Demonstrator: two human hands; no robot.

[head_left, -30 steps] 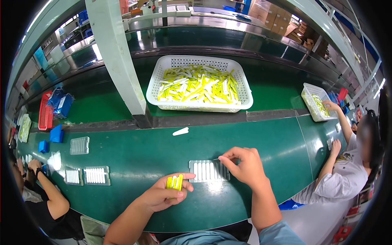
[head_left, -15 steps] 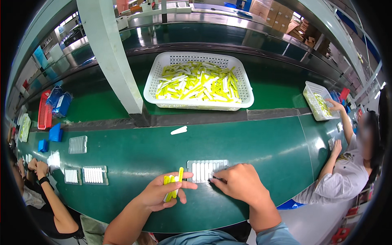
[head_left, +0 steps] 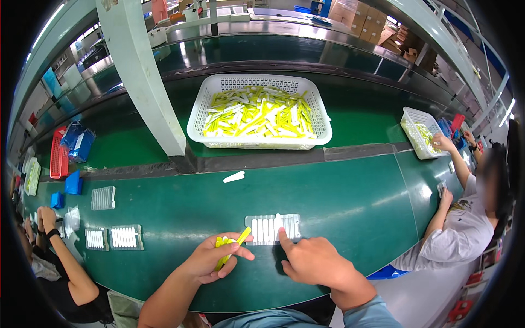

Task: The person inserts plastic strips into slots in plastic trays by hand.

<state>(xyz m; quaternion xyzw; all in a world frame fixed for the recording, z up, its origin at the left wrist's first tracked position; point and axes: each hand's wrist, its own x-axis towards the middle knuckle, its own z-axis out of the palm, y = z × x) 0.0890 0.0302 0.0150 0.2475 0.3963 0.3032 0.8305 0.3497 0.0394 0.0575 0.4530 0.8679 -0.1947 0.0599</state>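
My left hand [head_left: 203, 261] is closed round a small bunch of flat yellow-and-white sticks [head_left: 222, 252], one of them poking out past the fingers. Just right of it, a clear plastic blister tray [head_left: 294, 225] lies on the green table. Several white sticks [head_left: 264, 229] lie side by side in its slots, and the slots at its right end hold none. My right hand [head_left: 317, 261] holds nothing; its index fingertip rests on the rightmost stick in the tray, with the thumb apart and the other fingers curled.
A white basket [head_left: 257, 144] heaped with yellow-and-white sticks stands beyond the table's ledge, right of a pale post [head_left: 145, 82]. One loose white stick [head_left: 234, 176] lies mid-table. Filled trays [head_left: 141, 240] and an unfilled one [head_left: 104, 198] sit left. People work on both sides.
My right hand has gone from a pinch at the tray's lower edge to a pointing finger on a stick. The protruding stick in my left hand has tilted rightward. The whole view has shifted slightly.
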